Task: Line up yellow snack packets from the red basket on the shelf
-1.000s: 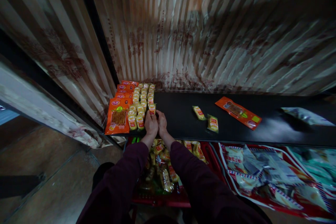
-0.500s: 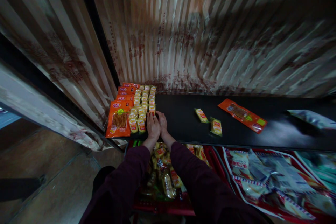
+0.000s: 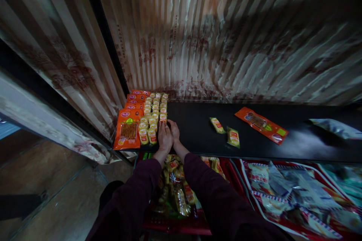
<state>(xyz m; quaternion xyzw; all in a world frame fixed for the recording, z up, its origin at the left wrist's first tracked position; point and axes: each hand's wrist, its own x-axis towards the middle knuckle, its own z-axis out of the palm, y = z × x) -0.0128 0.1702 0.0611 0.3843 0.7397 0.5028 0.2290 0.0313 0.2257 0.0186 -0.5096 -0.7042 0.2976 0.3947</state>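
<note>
My left hand [image 3: 164, 137] and my right hand [image 3: 174, 131] are pressed close together at the shelf's front. Their fingers are bent, and the fingertips reach the front of the right-hand row of small yellow wrapped snack packs [image 3: 163, 116]. Anything between the palms is hidden by the hands. Left of them, more yellow packs [image 3: 152, 136] stand in tight rows, some stacked. Beside these, orange snack bags [image 3: 128, 130] stand one behind another at the shelf's left end.
On the black shelf [image 3: 192, 120] to the right lie two loose yellow packs [image 3: 233, 137], an orange bag [image 3: 261, 125] and a pale packet [image 3: 336, 128]. Below stand a red basket [image 3: 175, 226] of yellow packs and a container with white packets [image 3: 299, 188]. A dark post [image 3: 106, 26] rises at left.
Both hands stay at the front of the right-hand row, with hardly any movement. The view has shifted very slightly; the packs and bags look unchanged.
</note>
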